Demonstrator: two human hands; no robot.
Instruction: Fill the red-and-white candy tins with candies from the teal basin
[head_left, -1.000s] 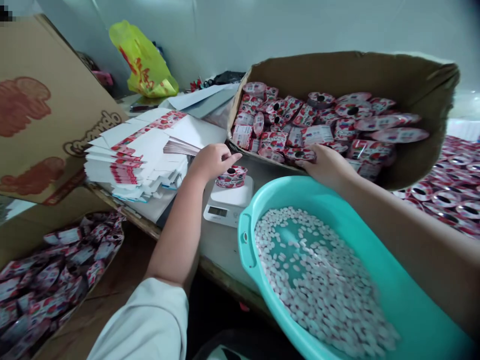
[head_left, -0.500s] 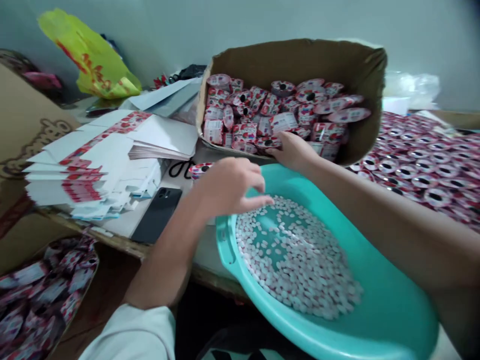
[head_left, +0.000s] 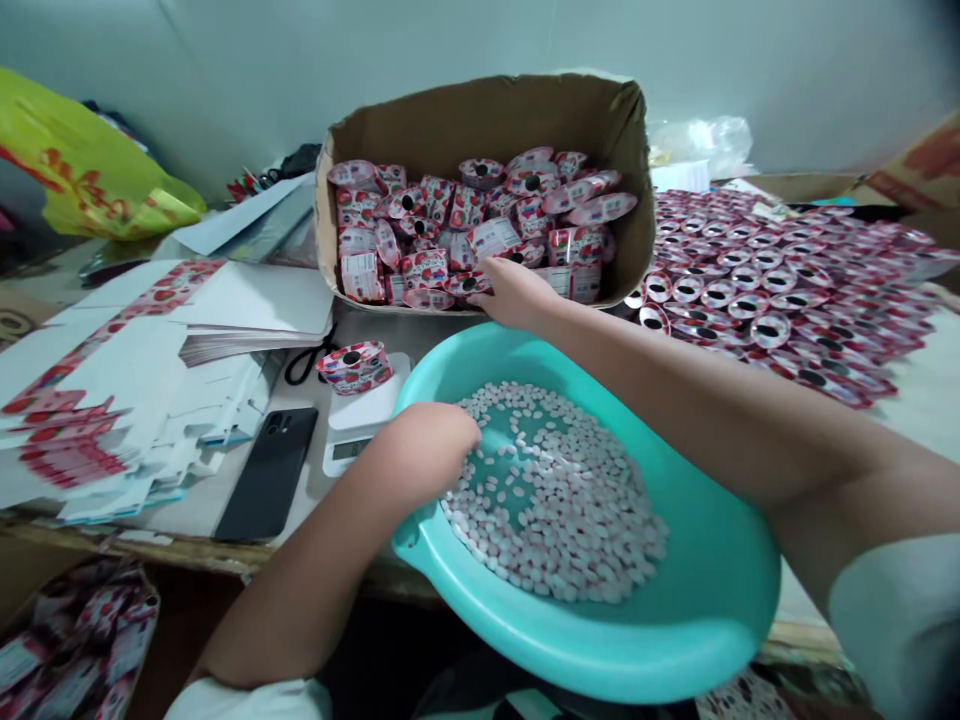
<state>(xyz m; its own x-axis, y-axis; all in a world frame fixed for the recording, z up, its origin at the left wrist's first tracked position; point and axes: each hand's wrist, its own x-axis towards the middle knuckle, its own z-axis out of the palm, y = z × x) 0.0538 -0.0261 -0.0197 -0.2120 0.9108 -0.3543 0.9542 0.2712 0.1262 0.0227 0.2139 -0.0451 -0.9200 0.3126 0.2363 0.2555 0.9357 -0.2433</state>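
Note:
My left hand (head_left: pixel 442 440) is at the left side of a turquoise basin (head_left: pixel 720 570), low over many small white tablets (head_left: pixel 585 510). Its fingers point down and are hidden behind the back of the hand. At the front edge of an open cardboard box (head_left: pixel 517 110), my right hand (head_left: pixel 521 292) has its thumb and fingers round the end of a small strawberry-printed carton (head_left: pixel 469 284). More such cartons fill the box. Left of the basin, another strawberry-printed carton (head_left: pixel 356 368) rests on a white digital scale (head_left: pixel 367 405).
A dark phone (head_left: pixel 270 470) lies beside the scale. Flat printed card sheets (head_left: pixel 150 350) are stacked at the left, before a yellow bag (head_left: pixel 90 170). Rows of upright cartons with open tops (head_left: pixel 772 270) cover the right. Below the table edge stands a box of cartons (head_left: pixel 75 640).
My left hand has lowered from above the basin's rim to the tablets. The view has shifted right, showing the scale and its carton. My right hand stays at the same carton.

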